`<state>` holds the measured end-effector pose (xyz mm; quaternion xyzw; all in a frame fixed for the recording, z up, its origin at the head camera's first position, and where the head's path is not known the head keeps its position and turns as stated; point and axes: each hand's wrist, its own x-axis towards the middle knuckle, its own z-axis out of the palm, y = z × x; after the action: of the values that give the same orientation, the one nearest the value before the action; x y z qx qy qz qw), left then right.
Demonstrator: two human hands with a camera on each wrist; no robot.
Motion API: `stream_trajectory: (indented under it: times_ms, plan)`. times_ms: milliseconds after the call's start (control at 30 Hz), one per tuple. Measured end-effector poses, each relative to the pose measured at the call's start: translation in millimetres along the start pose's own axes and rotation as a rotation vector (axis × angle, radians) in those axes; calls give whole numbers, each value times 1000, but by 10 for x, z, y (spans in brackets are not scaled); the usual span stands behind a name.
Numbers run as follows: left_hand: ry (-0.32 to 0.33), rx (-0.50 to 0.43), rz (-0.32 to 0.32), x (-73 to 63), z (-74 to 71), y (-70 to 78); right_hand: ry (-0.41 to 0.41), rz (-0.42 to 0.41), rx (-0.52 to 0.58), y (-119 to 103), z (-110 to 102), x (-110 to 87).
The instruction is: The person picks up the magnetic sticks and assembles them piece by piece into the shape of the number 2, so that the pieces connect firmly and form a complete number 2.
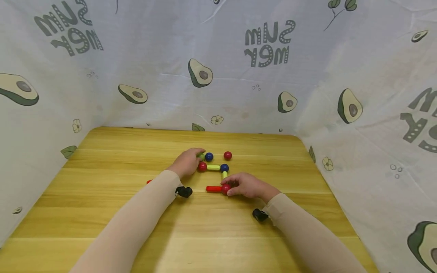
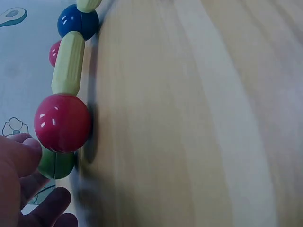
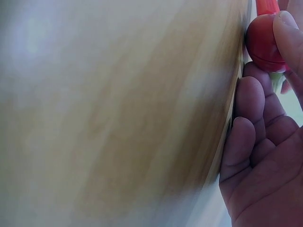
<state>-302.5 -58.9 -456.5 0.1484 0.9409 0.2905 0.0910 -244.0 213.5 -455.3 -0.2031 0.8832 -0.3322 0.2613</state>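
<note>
In the head view my left hand [image 1: 187, 162] pinches a green ball [image 1: 201, 156] with thumb and fingers. The left wrist view shows that green ball [image 2: 57, 164] partly behind a red ball [image 2: 62, 123]. My right hand [image 1: 248, 185] holds another red ball [image 1: 225, 189] at the near end of a joined chain. From it a red rod [image 1: 213, 189] points left and a short yellow-green rod [image 1: 224, 174] runs back to a blue ball [image 1: 224, 168]. A second yellow-green rod [image 1: 213, 167] links that blue ball to the red ball [image 1: 202, 167] beside my left hand.
Behind the chain, a loose blue ball [image 1: 209, 156] lies by the green one, and a loose red ball [image 1: 227, 155] is farther right. A red piece [image 1: 149, 181] peeks out past my left forearm. Patterned cloth [image 1: 232, 94] stands around the wooden table [image 1: 218, 242].
</note>
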Motion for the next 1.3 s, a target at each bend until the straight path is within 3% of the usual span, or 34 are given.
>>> stream_trajectory:
  times_ms: [300, 567, 733, 933, 1100, 1300]
  plan:
    - [-15, 30, -31, 35, -47, -41, -1, -9, 10, 9, 1, 21]
    - [-10, 80, -36, -8, -101, -179, 1, 11, 14, -23, 12, 50]
    - [-39, 63, -37, -136, -190, -262, 11, 14, -4, -14, 5, 58]
    - [-129, 58, 10, -361, -265, -292, 12, 13, -5, -17, -8, 48]
    - [-183, 62, 61, -556, -235, -264, 11, 6, -3, -28, -14, 45]
    - [-200, 33, 113, -729, -128, -159, 7, 9, -7, -36, -11, 52]
